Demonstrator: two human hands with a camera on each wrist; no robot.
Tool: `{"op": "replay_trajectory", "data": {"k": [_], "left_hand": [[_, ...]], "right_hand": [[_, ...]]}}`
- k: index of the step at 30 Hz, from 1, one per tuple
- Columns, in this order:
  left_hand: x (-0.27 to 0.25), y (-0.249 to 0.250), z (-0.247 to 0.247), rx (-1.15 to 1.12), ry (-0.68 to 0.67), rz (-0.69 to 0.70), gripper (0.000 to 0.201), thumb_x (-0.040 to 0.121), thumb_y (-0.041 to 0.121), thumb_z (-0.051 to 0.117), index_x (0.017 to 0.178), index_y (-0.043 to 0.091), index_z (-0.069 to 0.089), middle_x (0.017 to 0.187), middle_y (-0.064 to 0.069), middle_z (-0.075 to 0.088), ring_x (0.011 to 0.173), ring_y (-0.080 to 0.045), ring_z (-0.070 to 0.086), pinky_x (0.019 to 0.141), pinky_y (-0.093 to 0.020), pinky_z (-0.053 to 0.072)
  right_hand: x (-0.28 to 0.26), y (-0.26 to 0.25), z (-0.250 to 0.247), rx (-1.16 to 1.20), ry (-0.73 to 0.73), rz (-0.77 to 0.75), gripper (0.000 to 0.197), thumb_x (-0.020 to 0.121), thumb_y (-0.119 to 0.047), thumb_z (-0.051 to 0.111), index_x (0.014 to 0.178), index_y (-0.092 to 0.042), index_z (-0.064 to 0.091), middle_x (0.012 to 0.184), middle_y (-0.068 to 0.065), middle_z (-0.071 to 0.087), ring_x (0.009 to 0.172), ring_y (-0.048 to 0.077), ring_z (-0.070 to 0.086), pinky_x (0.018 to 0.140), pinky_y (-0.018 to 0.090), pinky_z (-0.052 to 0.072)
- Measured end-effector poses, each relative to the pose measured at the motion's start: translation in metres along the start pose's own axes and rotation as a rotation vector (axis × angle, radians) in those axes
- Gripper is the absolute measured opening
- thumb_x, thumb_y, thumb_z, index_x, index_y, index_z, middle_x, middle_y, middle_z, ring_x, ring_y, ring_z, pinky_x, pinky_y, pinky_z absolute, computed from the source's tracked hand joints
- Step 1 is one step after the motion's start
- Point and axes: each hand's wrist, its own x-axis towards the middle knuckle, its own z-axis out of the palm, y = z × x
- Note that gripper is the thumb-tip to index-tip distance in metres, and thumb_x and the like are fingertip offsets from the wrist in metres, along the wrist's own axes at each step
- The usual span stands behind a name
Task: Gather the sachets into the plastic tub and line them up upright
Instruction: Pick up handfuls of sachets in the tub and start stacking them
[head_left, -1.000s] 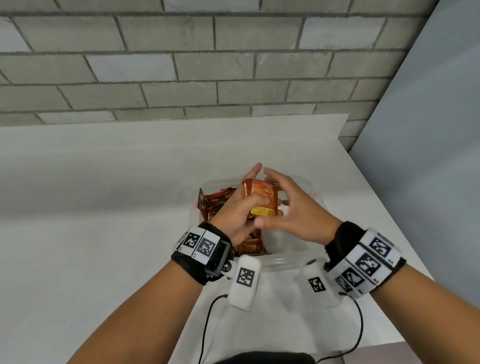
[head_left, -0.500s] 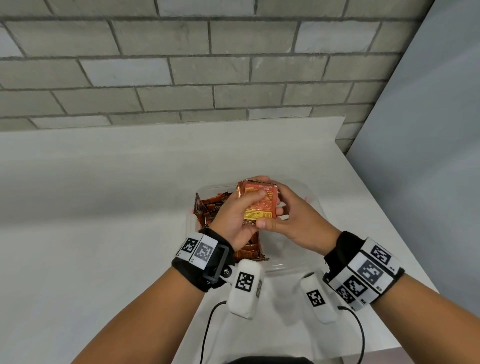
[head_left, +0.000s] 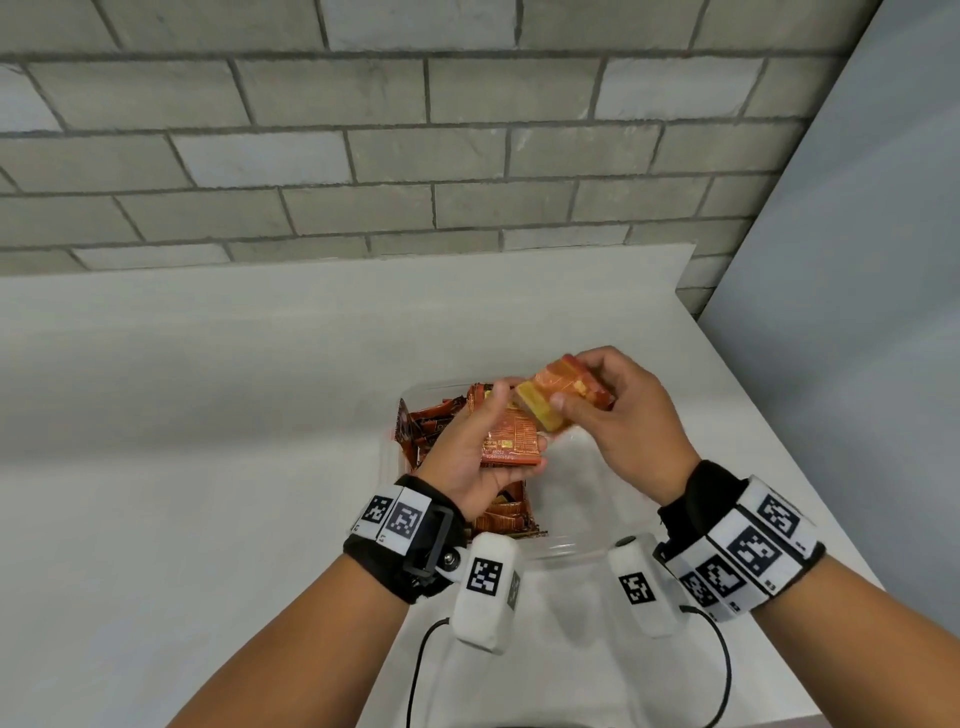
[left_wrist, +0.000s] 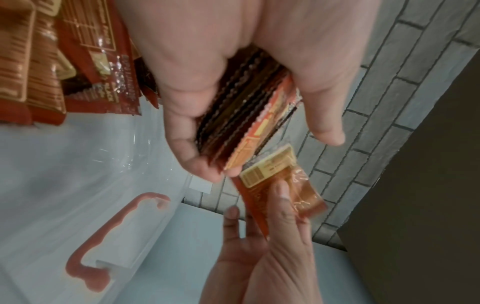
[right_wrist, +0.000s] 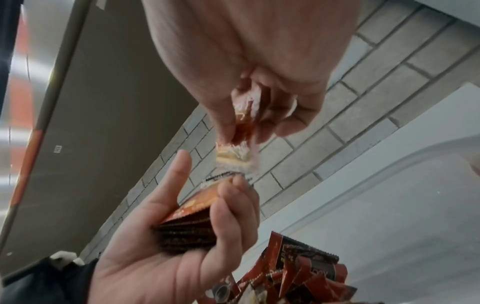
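At the lower centre of the head view the clear plastic tub (head_left: 566, 551) on the white worktop (head_left: 208, 415) is half hidden by both wrists. The left hand (head_left: 475, 457) grips a stack of red-orange sachets (head_left: 511, 441); the left wrist view shows their crimped edges (left_wrist: 241, 121). The right hand (head_left: 618, 415) pinches a blurred orange sachet (head_left: 563, 397) above the tub. More sachets (head_left: 426, 426) lie inside at the left.
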Motion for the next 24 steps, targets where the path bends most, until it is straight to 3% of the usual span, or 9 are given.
{"op": "replay_trajectory", "data": {"k": [2, 5, 8, 10, 14, 17, 20, 22, 24], "left_hand": [[0.000, 0.001, -0.001, -0.049, 0.007, -0.005, 0.081, 0.044, 0.059, 0.088, 0.106, 0.015, 0.062, 0.089, -0.011, 0.066, 0.075, -0.021, 0.066, 0.066, -0.034, 0.057], [0.000, 0.003, 0.000, -0.130, -0.006, 0.028, 0.069, 0.057, 0.042, 0.089, 0.113, 0.015, 0.059, 0.102, -0.013, 0.065, 0.088, -0.025, 0.066, 0.074, -0.039, 0.056], [0.000, 0.006, -0.001, -0.186, 0.024, 0.076, 0.056, 0.076, 0.007, 0.067, 0.129, 0.009, 0.049, 0.109, -0.017, 0.060, 0.094, -0.028, 0.064, 0.076, -0.041, 0.057], [-0.001, 0.007, -0.004, -0.182, 0.040, 0.090, 0.056, 0.075, 0.000, 0.058, 0.130, 0.007, 0.049, 0.110, -0.018, 0.060, 0.093, -0.027, 0.065, 0.072, -0.039, 0.056], [-0.004, 0.007, -0.003, -0.163, 0.001, 0.094, 0.053, 0.072, -0.004, 0.057, 0.123, 0.012, 0.054, 0.113, -0.019, 0.063, 0.095, -0.030, 0.066, 0.070, -0.040, 0.056], [-0.004, 0.005, 0.001, -0.104, -0.001, 0.093, 0.052, 0.071, -0.005, 0.058, 0.119, 0.014, 0.056, 0.108, -0.015, 0.065, 0.096, -0.030, 0.065, 0.076, -0.044, 0.057], [-0.006, 0.004, 0.003, -0.051, -0.017, 0.081, 0.051, 0.069, -0.007, 0.059, 0.114, 0.017, 0.060, 0.103, -0.012, 0.067, 0.098, -0.031, 0.064, 0.081, -0.048, 0.056], [-0.007, 0.004, 0.004, -0.026, -0.033, 0.074, 0.051, 0.068, -0.009, 0.058, 0.111, 0.018, 0.060, 0.101, -0.011, 0.068, 0.096, -0.030, 0.065, 0.080, -0.048, 0.055], [-0.009, 0.004, 0.003, 0.010, -0.045, 0.070, 0.050, 0.069, -0.008, 0.059, 0.111, 0.019, 0.060, 0.099, -0.010, 0.068, 0.094, -0.029, 0.066, 0.081, -0.048, 0.054]], "right_hand": [[0.000, -0.004, -0.001, -0.054, 0.069, -0.107, 0.020, 0.082, -0.007, 0.071, 0.082, -0.023, 0.059, 0.084, -0.008, 0.063, 0.082, 0.006, 0.058, 0.074, 0.015, 0.045], [-0.004, -0.001, 0.004, -0.277, -0.076, -0.265, 0.019, 0.075, -0.007, 0.077, 0.085, -0.018, 0.064, 0.097, -0.004, 0.060, 0.097, 0.012, 0.053, 0.082, 0.007, 0.035], [-0.011, 0.005, 0.006, -0.440, -0.279, -0.259, 0.034, 0.070, -0.036, 0.079, 0.101, -0.029, 0.066, 0.122, -0.014, 0.050, 0.120, 0.007, 0.036, 0.103, 0.014, 0.024], [-0.014, 0.002, 0.003, -0.372, -0.282, -0.221, 0.036, 0.073, -0.044, 0.077, 0.105, -0.034, 0.065, 0.128, -0.017, 0.047, 0.124, 0.001, 0.034, 0.103, 0.013, 0.024], [-0.007, -0.004, -0.001, -0.209, -0.094, 0.025, 0.026, 0.087, -0.033, 0.065, 0.111, -0.031, 0.058, 0.114, -0.010, 0.058, 0.100, 0.007, 0.056, 0.078, 0.018, 0.043], [-0.004, -0.004, 0.001, -0.116, -0.147, 0.178, 0.025, 0.088, -0.034, 0.062, 0.110, -0.023, 0.058, 0.092, -0.004, 0.067, 0.080, 0.009, 0.062, 0.065, 0.019, 0.044], [-0.001, -0.007, 0.003, -0.025, -0.135, 0.219, 0.020, 0.086, -0.029, 0.068, 0.102, -0.018, 0.062, 0.083, 0.006, 0.071, 0.078, 0.020, 0.067, 0.069, 0.034, 0.055], [0.002, -0.008, 0.002, 0.029, -0.129, 0.258, 0.018, 0.084, -0.023, 0.071, 0.099, -0.016, 0.064, 0.083, 0.011, 0.071, 0.082, 0.030, 0.068, 0.077, 0.047, 0.055], [0.003, -0.009, 0.001, 0.058, -0.149, 0.286, 0.011, 0.083, -0.018, 0.071, 0.091, -0.012, 0.066, 0.086, 0.016, 0.071, 0.079, 0.032, 0.067, 0.079, 0.053, 0.054]]}}
